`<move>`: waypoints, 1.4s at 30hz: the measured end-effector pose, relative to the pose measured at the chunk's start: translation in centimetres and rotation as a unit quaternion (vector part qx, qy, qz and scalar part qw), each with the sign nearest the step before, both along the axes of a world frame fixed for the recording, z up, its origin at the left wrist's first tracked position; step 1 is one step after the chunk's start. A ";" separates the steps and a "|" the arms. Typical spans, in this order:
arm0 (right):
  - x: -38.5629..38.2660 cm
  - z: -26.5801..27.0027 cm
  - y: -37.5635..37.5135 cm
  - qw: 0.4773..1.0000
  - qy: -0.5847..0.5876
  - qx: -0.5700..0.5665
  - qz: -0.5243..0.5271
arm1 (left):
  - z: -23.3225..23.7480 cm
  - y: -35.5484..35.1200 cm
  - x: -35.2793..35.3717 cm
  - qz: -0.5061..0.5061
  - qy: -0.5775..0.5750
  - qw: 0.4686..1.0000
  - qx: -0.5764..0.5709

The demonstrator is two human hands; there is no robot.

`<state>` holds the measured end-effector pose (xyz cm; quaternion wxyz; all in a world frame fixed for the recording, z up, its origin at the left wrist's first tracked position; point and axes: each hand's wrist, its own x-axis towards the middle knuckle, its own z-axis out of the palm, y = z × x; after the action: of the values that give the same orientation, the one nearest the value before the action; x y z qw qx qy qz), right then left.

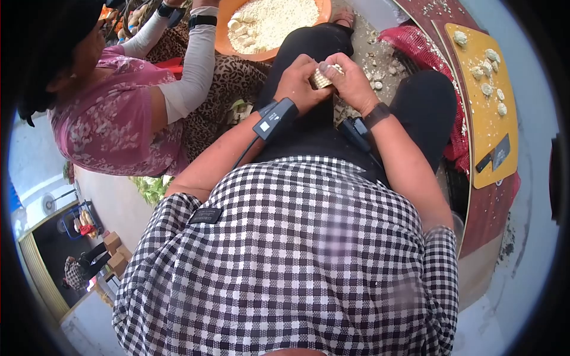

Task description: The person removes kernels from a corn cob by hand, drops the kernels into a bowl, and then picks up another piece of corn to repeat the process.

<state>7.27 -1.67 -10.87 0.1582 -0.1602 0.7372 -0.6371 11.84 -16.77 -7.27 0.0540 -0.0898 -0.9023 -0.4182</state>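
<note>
A pale corn cob [321, 79] with rows of whitish kernels is held above my lap, between my knees. My left hand [298, 84] wraps around it from the left, fingers closed. From the other side my right hand [352, 85] grips the cob's upper end, its thumb pressed near the kernels; part of the cob is hidden by the fingers. Ahead of my hands stands an orange basin [223, 37] holding loose corn kernels [285, 21] and some pale cob pieces.
At right, a yellow cutting board [503, 127] bears several cob pieces [487, 89] and a black-handled cleaver [500, 153]. A red mesh sack [424, 50] lies beside my right knee. A co-worker in a pink top [119, 118] sits close at left. Scraps litter the floor.
</note>
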 end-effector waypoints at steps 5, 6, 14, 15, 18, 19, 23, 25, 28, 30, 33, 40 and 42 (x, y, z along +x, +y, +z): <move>-0.1 -1.1 -0.1 0.997 -0.027 -0.070 0.014 | 0.3 -0.5 0.1 -0.011 -0.051 0.998 0.018; -0.1 -1.1 -0.2 0.998 -0.003 -0.061 0.014 | 0.2 -0.5 0.1 -0.009 -0.042 0.999 0.017; -0.3 -0.8 -0.2 0.994 0.113 -0.001 0.006 | -0.5 -0.3 0.1 -0.004 -0.019 1.000 -0.005; -0.3 -0.9 -0.2 0.993 0.115 0.002 0.006 | -0.6 -0.3 0.1 -0.006 -0.013 1.000 -0.003; -0.4 -1.1 -0.3 0.993 0.116 0.003 0.000 | -0.7 -0.3 0.2 -0.005 -0.004 1.000 0.004; -0.4 -1.2 -0.3 0.994 0.113 -0.003 -0.004 | -0.6 -0.2 0.3 -0.002 -0.007 1.000 0.007; -0.6 -1.6 -0.3 0.994 0.103 -0.040 -0.006 | -0.3 -0.1 0.4 0.007 0.011 1.000 0.005; -0.3 -0.5 -0.1 0.999 -0.006 -0.042 -0.003 | -0.4 -0.2 0.3 0.009 0.013 1.000 -0.002; -0.1 0.2 -0.1 0.986 -0.124 -0.108 -0.011 | -0.3 -0.2 0.2 0.014 0.010 1.000 0.002; -0.4 0.4 -0.1 0.971 -0.179 -0.160 -0.002 | -0.1 -0.2 0.1 0.016 0.004 1.000 0.016; -0.9 0.6 0.3 0.967 -0.201 -0.157 0.022 | 0.0 -0.3 -0.1 0.013 -0.005 0.999 0.031; -0.7 0.3 -0.1 0.995 -0.076 -0.064 0.016 | 0.3 0.0 -0.4 0.016 -0.007 1.000 0.010; -0.6 0.3 0.0 0.991 -0.101 -0.089 0.018 | 0.3 -0.1 -0.3 0.017 -0.015 1.000 0.009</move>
<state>6.72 -1.71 -10.58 0.2285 -0.1214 0.6545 -0.7104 11.49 -16.88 -6.98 0.0487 -0.0679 -0.9008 -0.4262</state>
